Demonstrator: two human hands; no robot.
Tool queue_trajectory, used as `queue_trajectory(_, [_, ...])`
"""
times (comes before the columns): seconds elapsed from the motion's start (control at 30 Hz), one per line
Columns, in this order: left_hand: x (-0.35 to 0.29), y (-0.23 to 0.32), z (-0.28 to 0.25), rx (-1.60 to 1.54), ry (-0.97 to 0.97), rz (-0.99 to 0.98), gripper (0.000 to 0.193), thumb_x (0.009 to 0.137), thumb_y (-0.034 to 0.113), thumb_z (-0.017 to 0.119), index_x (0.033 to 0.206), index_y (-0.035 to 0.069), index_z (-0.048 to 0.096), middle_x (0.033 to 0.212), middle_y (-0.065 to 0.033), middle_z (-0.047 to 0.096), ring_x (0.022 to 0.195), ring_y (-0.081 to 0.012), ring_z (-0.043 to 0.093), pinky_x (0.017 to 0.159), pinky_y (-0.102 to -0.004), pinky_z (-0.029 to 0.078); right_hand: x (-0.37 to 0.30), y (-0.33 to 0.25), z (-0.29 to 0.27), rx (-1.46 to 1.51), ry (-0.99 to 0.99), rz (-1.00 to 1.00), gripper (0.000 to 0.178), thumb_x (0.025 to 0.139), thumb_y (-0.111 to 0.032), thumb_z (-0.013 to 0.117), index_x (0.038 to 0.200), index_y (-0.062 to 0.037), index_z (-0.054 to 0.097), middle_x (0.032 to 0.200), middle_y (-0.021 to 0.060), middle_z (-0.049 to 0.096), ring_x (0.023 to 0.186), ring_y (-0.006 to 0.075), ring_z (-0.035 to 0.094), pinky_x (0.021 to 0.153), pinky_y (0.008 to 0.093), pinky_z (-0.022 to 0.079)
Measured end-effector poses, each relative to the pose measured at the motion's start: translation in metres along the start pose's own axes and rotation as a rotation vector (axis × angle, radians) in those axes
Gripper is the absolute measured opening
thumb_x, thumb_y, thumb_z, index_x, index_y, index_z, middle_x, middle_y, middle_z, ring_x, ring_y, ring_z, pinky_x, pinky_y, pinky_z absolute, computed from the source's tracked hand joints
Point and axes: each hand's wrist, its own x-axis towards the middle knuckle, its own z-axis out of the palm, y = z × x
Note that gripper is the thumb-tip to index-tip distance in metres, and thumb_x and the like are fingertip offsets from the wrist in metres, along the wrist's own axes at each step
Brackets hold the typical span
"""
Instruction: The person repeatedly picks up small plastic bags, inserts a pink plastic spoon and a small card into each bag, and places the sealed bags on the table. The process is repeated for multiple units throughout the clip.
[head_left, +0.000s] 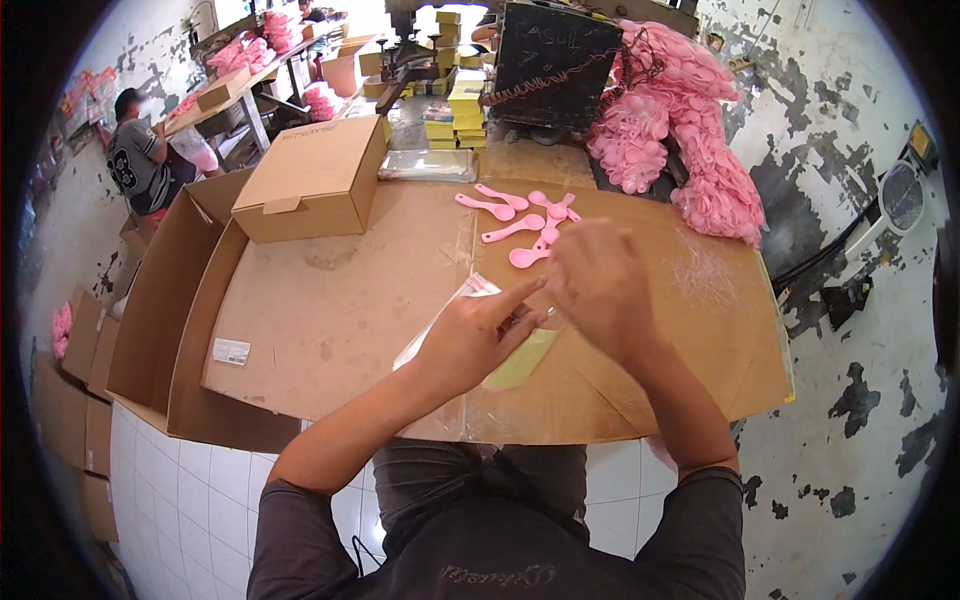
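Observation:
My left hand (475,335) is over the cardboard-covered table, its fingers bent together at the edge of a clear packet with a pale yellow card (525,362). What the fingertips pinch is partly hidden. A white-edged clear plastic sleeve (478,287) shows from under the same hand. My right hand (600,285) is raised just right of the left one, curled and smeared by motion, so its grip is unclear. Just beyond it lies a loose group of pink plastic measuring spoons (513,230), some partly covered by that hand.
A closed cardboard box (310,185) stands at the far left beside an open carton (165,310). Behind are a stack of clear sleeves (428,165), yellow card stacks (466,105), a black box (555,65) and heaped pink spoons (690,130). A co-worker (140,155) sits at far left.

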Motion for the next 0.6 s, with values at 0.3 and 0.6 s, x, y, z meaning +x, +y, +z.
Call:
queue_trajectory(0.3, [0.007,-0.052,-0.008,-0.676,0.003,-0.396,0.043,0.101,0.008,0.070,0.141,-0.004,0.058,0.106,-0.0142,0.078,0.096,-0.0117,0.073,0.084,-0.0252,0.058,-0.100,0.149,-0.068,1.821,-0.165,0.545,0.008,0.098,-0.002,0.060,0.090,-0.0018,0.063,0.072,0.0059,0.063,0.070,0.0103,0.064,0.064,0.0219,0.047])
queue_trajectory(0.6, [0.007,-0.058,0.001,-0.657,0.046,-0.394,0.038,0.102,0.005,0.068,0.137,-0.005,0.060,0.105,-0.0133,0.077,0.096,-0.0116,0.072,0.083,-0.0254,0.058,-0.187,0.247,-0.043,-0.007,-0.072,0.746,0.042,0.080,0.009,0.057,0.119,-0.0006,0.071,0.094,0.0171,0.071,0.092,0.0378,0.067,0.085,0.0410,0.053])
